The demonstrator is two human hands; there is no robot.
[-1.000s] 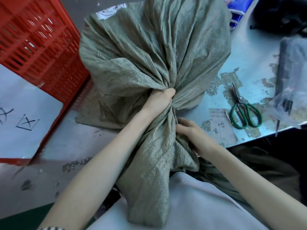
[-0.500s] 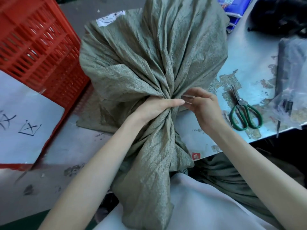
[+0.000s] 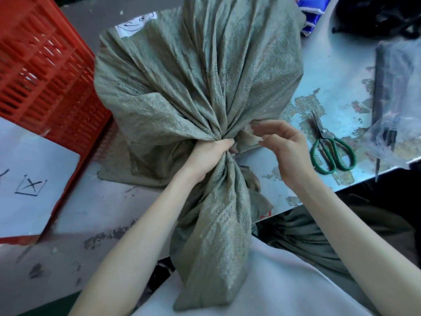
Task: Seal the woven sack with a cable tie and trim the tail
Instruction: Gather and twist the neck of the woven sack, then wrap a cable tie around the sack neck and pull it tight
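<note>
A grey-green woven sack [image 3: 193,76] stands on the metal table [image 3: 337,71], and its loose mouth hangs toward me over the table edge. My left hand [image 3: 209,153] is clenched around the sack's gathered neck. Just right of the neck is my right hand [image 3: 287,147], its thumb and forefinger pinching a pale strip that looks like the cable tie [image 3: 251,132], pressed against the folds. Most of the tie is hidden. Green-handled scissors [image 3: 330,151] lie on the table to the right of my right hand.
A red plastic crate [image 3: 41,71] stands left of the sack, with a white marked sheet [image 3: 29,179] leaning on it. A clear plastic bag holding dark strips [image 3: 396,110] lies at the far right. A blue packet [image 3: 312,14] sits behind the sack.
My right hand rose from below the neck to its right side and now works its fingertips at the folds. My left hand has kept its grip on the neck.
</note>
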